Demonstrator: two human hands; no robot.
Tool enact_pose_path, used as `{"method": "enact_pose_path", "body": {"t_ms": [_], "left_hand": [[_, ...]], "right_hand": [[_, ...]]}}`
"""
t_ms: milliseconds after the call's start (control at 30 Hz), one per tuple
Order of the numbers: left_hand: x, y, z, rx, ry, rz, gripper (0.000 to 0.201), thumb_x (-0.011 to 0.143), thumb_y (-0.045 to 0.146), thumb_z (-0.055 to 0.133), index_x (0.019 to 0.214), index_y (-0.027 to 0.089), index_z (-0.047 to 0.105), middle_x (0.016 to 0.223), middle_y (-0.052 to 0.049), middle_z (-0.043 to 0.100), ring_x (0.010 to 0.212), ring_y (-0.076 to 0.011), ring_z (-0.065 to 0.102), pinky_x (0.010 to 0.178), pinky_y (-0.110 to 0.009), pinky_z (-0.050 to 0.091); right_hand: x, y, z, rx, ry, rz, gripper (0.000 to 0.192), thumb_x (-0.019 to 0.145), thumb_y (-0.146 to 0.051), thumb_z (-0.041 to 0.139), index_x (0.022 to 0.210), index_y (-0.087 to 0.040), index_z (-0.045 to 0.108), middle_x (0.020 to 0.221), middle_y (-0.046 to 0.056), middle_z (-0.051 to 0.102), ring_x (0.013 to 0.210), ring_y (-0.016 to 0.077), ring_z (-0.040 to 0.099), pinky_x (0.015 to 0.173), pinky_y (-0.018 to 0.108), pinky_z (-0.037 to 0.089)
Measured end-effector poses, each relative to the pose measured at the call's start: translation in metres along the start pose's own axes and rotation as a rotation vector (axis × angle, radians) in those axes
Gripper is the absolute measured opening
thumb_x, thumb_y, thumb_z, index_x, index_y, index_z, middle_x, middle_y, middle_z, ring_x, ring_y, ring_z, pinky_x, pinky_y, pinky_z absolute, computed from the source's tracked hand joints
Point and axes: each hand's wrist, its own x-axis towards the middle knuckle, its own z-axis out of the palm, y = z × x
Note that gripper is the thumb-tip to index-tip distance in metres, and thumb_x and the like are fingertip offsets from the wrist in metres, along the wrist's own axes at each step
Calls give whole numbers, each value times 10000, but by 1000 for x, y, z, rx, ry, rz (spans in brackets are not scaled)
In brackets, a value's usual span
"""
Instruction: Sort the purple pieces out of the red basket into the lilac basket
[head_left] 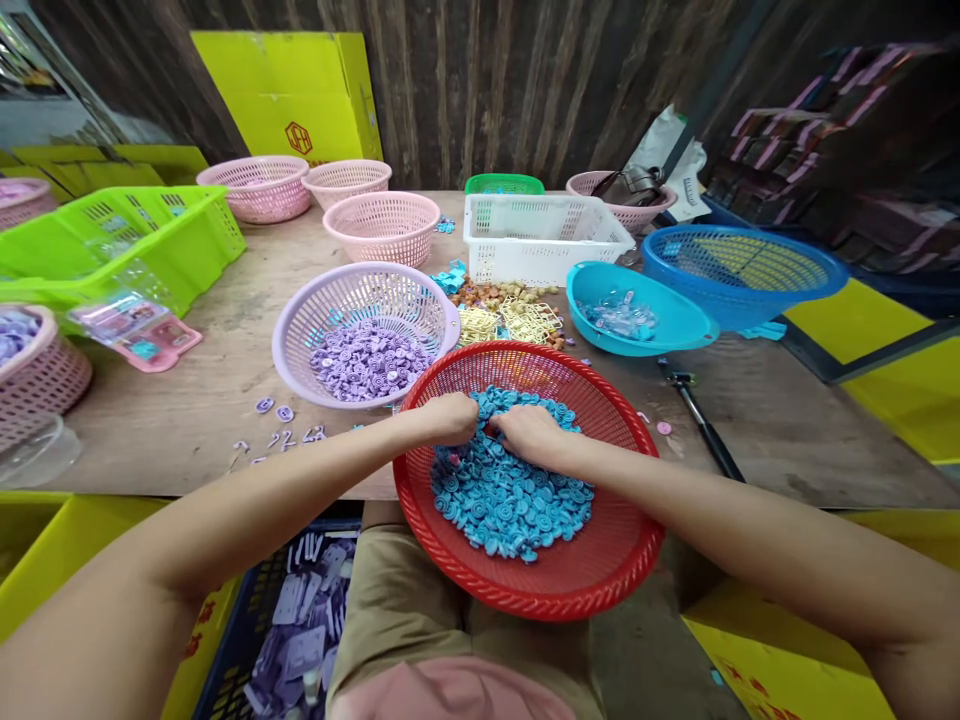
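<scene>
A red plastic basket (622,540) leans between my lap and the table's front edge, with a heap of small blue round plastic pieces (510,500) inside. My left hand (452,418) is over the back of the heap, its fingers curled; whatever they hold is hidden. Close beside it, my right hand (531,434) reaches into the same pieces with bent fingers, and its fingertips are too covered to show what they grip. Touching the red rim at the left is a lilac basket (289,340) of purple round pieces (371,360).
Yellow and brown small pieces (517,315) lie behind the red basket. A turquoise bowl (675,335), a blue basket (750,280) and a hammer (705,425) are to the right. White (525,255), pink (382,235) and green (202,240) baskets stand farther back and left.
</scene>
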Motion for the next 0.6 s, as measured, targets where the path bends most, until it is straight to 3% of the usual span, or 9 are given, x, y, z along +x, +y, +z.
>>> {"method": "enact_pose_path", "body": {"t_ms": [100, 233, 333, 433, 600], "left_hand": [[-3, -2, 6, 87, -33, 77, 138, 661, 177, 524, 705, 90, 622, 772, -144, 641, 734, -221, 595, 631, -266, 452], [-7, -6, 13, 115, -52, 199, 143, 631, 223, 611, 719, 111, 632, 763, -110, 643, 738, -211, 592, 665, -266, 455], [-6, -7, 16, 160, -34, 214, 157, 607, 233, 636, 721, 125, 629, 757, -106, 636, 768, -233, 591, 665, -291, 461], [-4, -4, 15, 179, -39, 208, 191, 599, 265, 641, 729, 126, 627, 766, -120, 630, 794, -259, 591, 660, -318, 470], [-5, 4, 15, 237, -45, 215, 224, 661, 251, 570, 823, 105, 622, 824, -155, 624, 816, -272, 586, 632, -332, 474]], "right_hand": [[1, 4, 2, 34, -12, 57, 258, 728, -219, 483, 964, -189, 581, 881, 111, 626, 837, 231, 580, 650, 284, 406], [3, 17, 6, 118, -43, 37, 336, 655, -304, 581, 978, -211, 562, 900, 71, 619, 833, 217, 570, 624, 250, 390], [3, 25, 7, 180, -86, -34, 263, 737, -351, 479, 918, -198, 593, 856, 68, 627, 815, 201, 570, 622, 243, 382], [1, 27, 7, 168, -88, -12, 296, 802, -275, 347, 906, -201, 614, 830, 77, 631, 793, 190, 576, 624, 247, 382], [-5, 21, 5, 99, -38, 52, 268, 723, -226, 453, 932, -222, 622, 879, 104, 630, 821, 237, 573, 617, 281, 392]]}}
